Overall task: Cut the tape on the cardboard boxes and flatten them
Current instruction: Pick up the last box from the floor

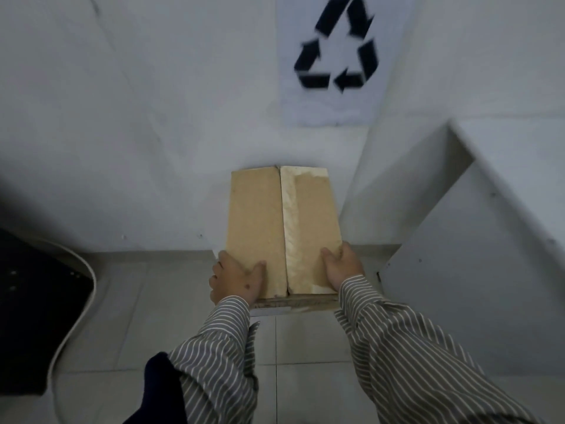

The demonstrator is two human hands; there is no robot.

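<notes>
A flattened brown cardboard box (260, 221) is held upright against the white wall, its far end touching the wall. A seam runs down its middle, with pale tape residue along the right flap. My left hand (237, 278) grips its lower left edge, thumb on the front face. My right hand (341, 264) grips the lower right edge the same way. Both arms wear grey striped sleeves. More flat cardboard edges show just under the box's near end. No cutting tool is visible.
A white sheet with a black recycling symbol (336, 44) hangs on the wall above. A white cabinet panel (458, 224) stands at the right. A dark object with a pale curved rim (46, 301) sits at the left on the tiled floor (305, 347).
</notes>
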